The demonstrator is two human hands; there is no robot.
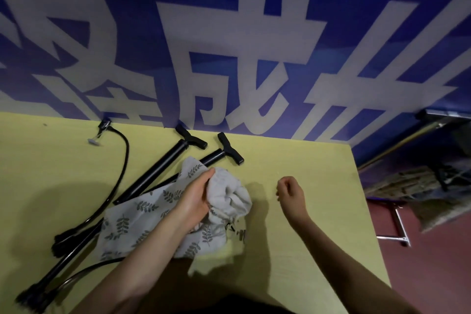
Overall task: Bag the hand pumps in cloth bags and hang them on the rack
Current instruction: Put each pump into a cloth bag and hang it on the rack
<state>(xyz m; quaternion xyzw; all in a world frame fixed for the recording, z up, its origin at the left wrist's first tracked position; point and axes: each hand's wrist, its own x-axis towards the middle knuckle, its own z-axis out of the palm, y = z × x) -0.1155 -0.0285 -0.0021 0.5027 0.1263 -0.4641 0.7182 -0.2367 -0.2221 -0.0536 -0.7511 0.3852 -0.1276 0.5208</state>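
Observation:
Two black hand pumps lie slanted on the yellow table. One pump has its T-handle near the wall. The other pump runs under the cloth bags. A leaf-printed cloth bag lies spread over the pumps' lower parts. My left hand grips a bunched plain grey cloth bag on top of it. My right hand hovers to the right above the table, fingers curled, holding nothing that I can see.
A black hose curves along the table's left side to a small fitting by the wall. A blue banner with large white characters backs the table. A metal frame stands on the red floor to the right.

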